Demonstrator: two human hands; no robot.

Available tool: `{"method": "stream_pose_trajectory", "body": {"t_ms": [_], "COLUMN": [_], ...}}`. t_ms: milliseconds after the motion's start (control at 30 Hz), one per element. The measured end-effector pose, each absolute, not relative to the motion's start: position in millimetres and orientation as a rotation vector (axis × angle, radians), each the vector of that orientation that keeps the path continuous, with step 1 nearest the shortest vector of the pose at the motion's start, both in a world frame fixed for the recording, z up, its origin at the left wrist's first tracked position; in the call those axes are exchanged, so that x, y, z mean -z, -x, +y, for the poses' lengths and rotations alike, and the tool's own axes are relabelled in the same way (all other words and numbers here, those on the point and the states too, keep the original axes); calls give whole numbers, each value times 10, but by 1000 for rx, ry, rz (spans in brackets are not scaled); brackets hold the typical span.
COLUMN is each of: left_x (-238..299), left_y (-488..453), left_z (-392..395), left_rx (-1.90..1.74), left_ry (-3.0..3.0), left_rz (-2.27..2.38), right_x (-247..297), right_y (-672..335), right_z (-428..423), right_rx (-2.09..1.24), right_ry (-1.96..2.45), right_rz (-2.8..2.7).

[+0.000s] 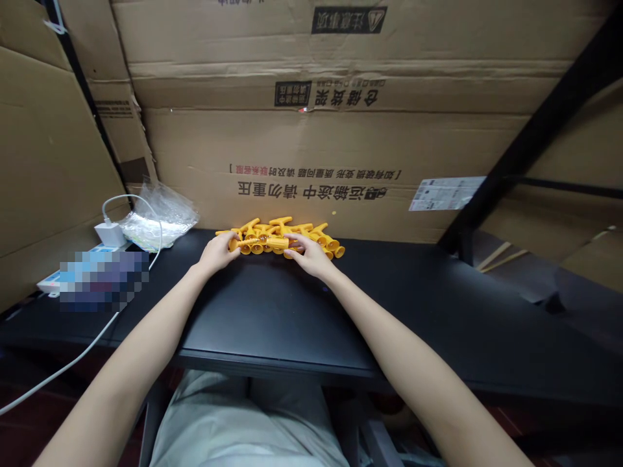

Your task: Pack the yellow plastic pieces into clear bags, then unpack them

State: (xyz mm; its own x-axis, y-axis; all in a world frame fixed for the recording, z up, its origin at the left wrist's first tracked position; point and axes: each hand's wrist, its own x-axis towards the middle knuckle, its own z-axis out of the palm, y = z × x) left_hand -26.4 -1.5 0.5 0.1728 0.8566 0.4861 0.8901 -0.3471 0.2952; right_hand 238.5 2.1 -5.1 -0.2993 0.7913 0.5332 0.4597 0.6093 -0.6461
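A pile of several yellow T-shaped plastic parts lies at the far side of the black table, against a cardboard wall. My left hand reaches to the pile's left end, its fingers curled on one yellow part. My right hand rests at the pile's front right, with its fingers pinching a yellow part that lies between the two hands.
A clear plastic bag lies at the back left beside a white charger with a cable running off the table's front left. Large cardboard boxes wall in the back and left. A black metal frame slants at the right.
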Motion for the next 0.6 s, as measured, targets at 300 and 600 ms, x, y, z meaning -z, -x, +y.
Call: {"method": "stream_pose_trajectory", "body": {"t_ms": [300,600], "left_x": [-8,5], "left_y": [266,293], "left_z": [-21,4], "left_rx": [882,889], "left_ry": [2354,2405], "left_rz": [-1806,-1735], "right_x": [64,41], "right_y": [-2425,-2422], "right_z": [80,52], "right_rx": [-361,-410], "right_ry": [1070,1045], "right_rz": [-1915,-1963]}}
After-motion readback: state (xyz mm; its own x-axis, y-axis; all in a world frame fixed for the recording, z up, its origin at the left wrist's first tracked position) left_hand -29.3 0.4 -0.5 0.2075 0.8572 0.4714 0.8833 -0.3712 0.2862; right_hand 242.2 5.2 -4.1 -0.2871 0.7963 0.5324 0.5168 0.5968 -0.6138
